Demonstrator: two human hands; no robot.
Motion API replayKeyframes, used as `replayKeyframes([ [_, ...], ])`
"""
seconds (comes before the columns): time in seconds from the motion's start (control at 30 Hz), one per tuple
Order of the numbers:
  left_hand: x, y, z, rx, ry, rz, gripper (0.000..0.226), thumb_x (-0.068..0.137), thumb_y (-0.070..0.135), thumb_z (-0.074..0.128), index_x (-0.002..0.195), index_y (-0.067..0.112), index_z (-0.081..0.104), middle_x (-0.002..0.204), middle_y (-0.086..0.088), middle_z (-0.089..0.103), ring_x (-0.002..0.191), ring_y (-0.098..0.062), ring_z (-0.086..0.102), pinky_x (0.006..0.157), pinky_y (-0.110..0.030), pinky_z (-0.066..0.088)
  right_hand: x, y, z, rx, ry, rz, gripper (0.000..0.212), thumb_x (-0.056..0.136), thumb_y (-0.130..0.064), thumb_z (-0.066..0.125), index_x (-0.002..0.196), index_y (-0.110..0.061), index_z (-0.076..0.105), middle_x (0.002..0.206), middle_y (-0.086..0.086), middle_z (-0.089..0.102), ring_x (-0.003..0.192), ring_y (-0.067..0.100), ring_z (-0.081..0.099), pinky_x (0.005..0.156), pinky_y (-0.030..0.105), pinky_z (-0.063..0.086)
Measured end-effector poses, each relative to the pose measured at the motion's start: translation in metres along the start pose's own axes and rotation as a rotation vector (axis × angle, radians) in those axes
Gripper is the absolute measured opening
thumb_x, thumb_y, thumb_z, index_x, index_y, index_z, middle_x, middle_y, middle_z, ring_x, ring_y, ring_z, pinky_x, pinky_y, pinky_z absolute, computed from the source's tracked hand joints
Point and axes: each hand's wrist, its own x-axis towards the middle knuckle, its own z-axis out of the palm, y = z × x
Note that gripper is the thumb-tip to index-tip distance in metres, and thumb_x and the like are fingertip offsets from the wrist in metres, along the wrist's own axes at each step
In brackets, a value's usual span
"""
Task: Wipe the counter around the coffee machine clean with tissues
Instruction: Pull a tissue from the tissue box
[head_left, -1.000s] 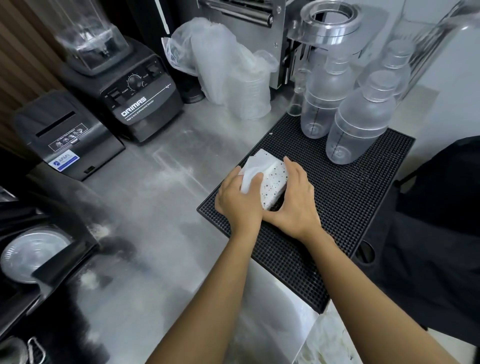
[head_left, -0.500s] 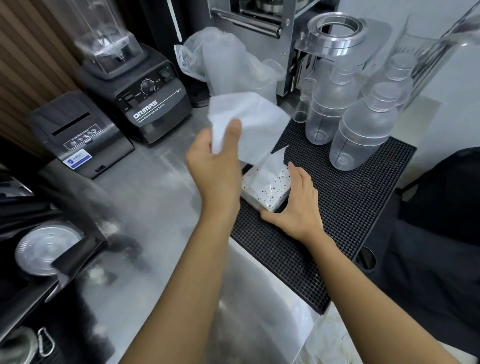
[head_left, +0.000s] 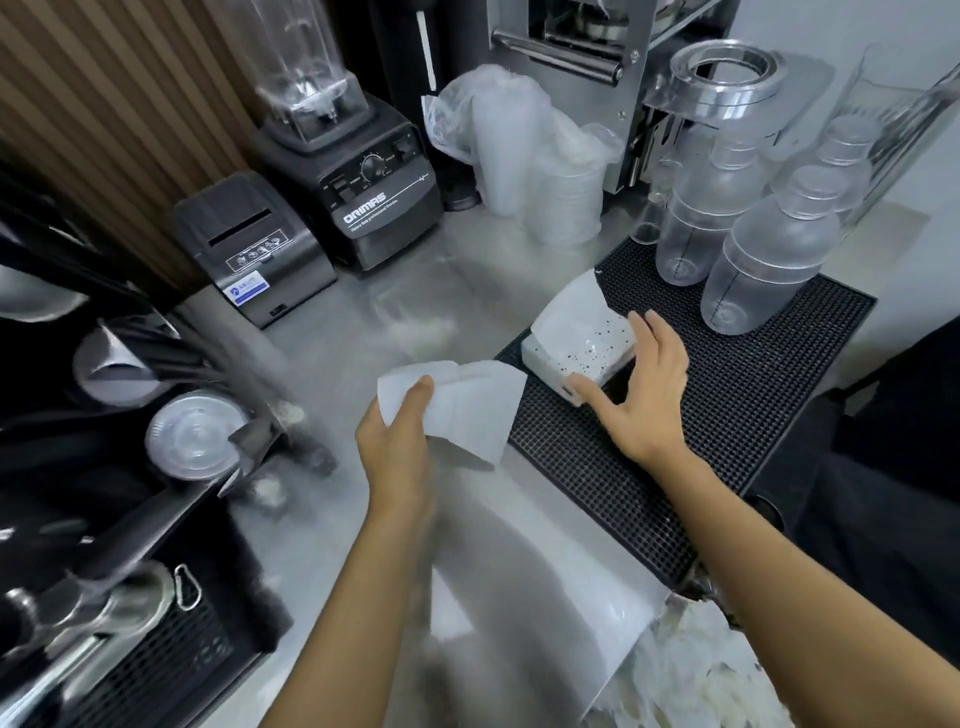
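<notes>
I see a brushed steel tabletop (head_left: 363, 322) running back to a ribbed wooden wall, dusted with pale smears in the middle. One black coffee machine (head_left: 130, 649) fills the left edge, its drip grate in the near corner. One black rubber mat (head_left: 753, 415) covers the right side of the tabletop. At the back stand one metal sealing machine (head_left: 561, 47), one blender (head_left: 363, 197) with a clear jug, and one small grey printer (head_left: 254, 249) to the blender's left. One plastic bag of clear cups (head_left: 519, 156) leans between the blender and the sealing machine. I count three clear shakers (head_left: 711, 218) clustered on the far end of the mat, the third partly hidden behind the other two. One clear round lid (head_left: 192, 436) sits on the coffee machine.

One tissue pack (head_left: 576, 338), white with dark specks, lies on the near-left corner of the mat, a sheet standing out of its top. One loose tissue (head_left: 467, 410) is held above the tabletop just left of the pack, hanging unfolded.

My left hand (head_left: 400, 431) pinches that tissue by its left edge, thumb on top and fingers curled underneath. My right hand (head_left: 644, 395) is spread wide over the pack, fingers straight; the thumb tip touches the pack's near corner and the fingertips reach its far edge.
</notes>
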Motion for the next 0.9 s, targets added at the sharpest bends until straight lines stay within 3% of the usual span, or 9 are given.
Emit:
replayKeyframes([
  [0.13, -0.017, 0.008, -0.028, -0.015, -0.114, -0.117, 0.022, 0.089, 0.018, 0.063, 0.109, 0.011, 0.066, 0.101, -0.006, 0.073, 0.091, -0.021, 0.069, 0.068, -0.026, 0.054, -0.025, -0.02, 0.003, 0.054, 0.085, -0.056, 0.069, 0.091, -0.052, 0.055, 0.142, -0.01, 0.037, 0.15, 0.011, 0.031, 0.141, 0.026, 0.025, 0.117, 0.045, 0.018],
  [0.27, -0.038, 0.015, -0.056, -0.056, -0.19, -0.184, 0.014, 0.089, 0.017, 0.062, 0.102, 0.014, 0.067, 0.091, -0.003, 0.074, 0.083, -0.019, 0.07, 0.07, -0.03, 0.053, -0.059, -0.069, 0.005, 0.206, 0.115, -0.089, 0.047, 0.095, -0.046, 0.052, 0.127, -0.012, 0.053, 0.127, -0.001, 0.053, 0.121, 0.015, 0.046, 0.108, 0.035, 0.03],
  [0.37, -0.055, 0.019, -0.085, -0.073, -0.239, -0.209, 0.017, 0.089, 0.015, 0.061, 0.105, 0.013, 0.067, 0.096, -0.006, 0.074, 0.088, -0.021, 0.069, 0.075, -0.034, 0.053, -0.084, -0.112, 0.001, 0.482, -0.1, 0.008, 0.037, 0.095, -0.044, 0.053, 0.117, -0.015, 0.062, 0.116, -0.009, 0.063, 0.113, 0.008, 0.056, 0.101, 0.037, 0.043],
  [0.47, -0.073, 0.025, -0.123, -0.047, -0.265, -0.19, 0.024, 0.089, 0.017, 0.061, 0.111, 0.009, 0.066, 0.104, -0.012, 0.072, 0.094, -0.026, 0.068, 0.08, -0.039, 0.051, -0.109, -0.156, -0.009, 0.766, -0.489, 0.141, 0.035, 0.092, -0.039, 0.06, 0.11, -0.011, 0.066, 0.11, -0.003, 0.067, 0.103, 0.005, 0.062, 0.089, 0.022, 0.048],
  [0.57, -0.091, 0.034, -0.163, -0.01, -0.293, -0.143, 0.024, 0.09, 0.015, 0.058, 0.111, 0.007, 0.066, 0.105, -0.013, 0.072, 0.096, -0.025, 0.068, 0.083, -0.037, 0.052, -0.136, -0.189, -0.012, 0.849, -0.713, 0.231, 0.033, 0.084, -0.036, 0.065, 0.101, -0.008, 0.068, 0.094, -0.001, 0.072, 0.085, 0.006, 0.065, 0.076, 0.018, 0.049],
  [0.7, -0.108, 0.042, -0.223, 0.045, -0.246, -0.093, 0.022, 0.09, 0.018, 0.06, 0.11, 0.009, 0.066, 0.103, -0.013, 0.072, 0.095, -0.024, 0.069, 0.081, -0.036, 0.052, -0.176, -0.227, -0.003, 0.928, -0.847, 0.298, 0.025, 0.084, -0.018, 0.07, 0.101, 0.0, 0.067, 0.088, 0.014, 0.072, 0.077, 0.017, 0.066, 0.067, 0.023, 0.051],
  [0.83, -0.123, 0.048, -0.286, 0.084, -0.221, -0.068, 0.029, 0.088, 0.028, 0.065, 0.115, 0.019, 0.065, 0.108, -0.004, 0.072, 0.101, -0.024, 0.068, 0.089, -0.044, 0.052, -0.219, -0.274, 0.013, 1.044, -0.857, 0.412, 0.022, 0.086, -0.003, 0.067, 0.102, 0.011, 0.062, 0.085, 0.021, 0.07, 0.071, 0.023, 0.067, 0.058, 0.027, 0.054],
  [0.9, -0.13, 0.047, -0.317, 0.137, -0.239, -0.057, 0.032, 0.086, 0.026, 0.068, 0.118, 0.023, 0.063, 0.112, 0.001, 0.071, 0.103, -0.021, 0.068, 0.089, -0.043, 0.053, -0.238, -0.296, 0.024, 1.031, -0.857, 0.4, 0.022, 0.086, -0.004, 0.067, 0.105, 0.007, 0.062, 0.092, 0.025, 0.071, 0.076, 0.029, 0.068, 0.061, 0.032, 0.056],
])
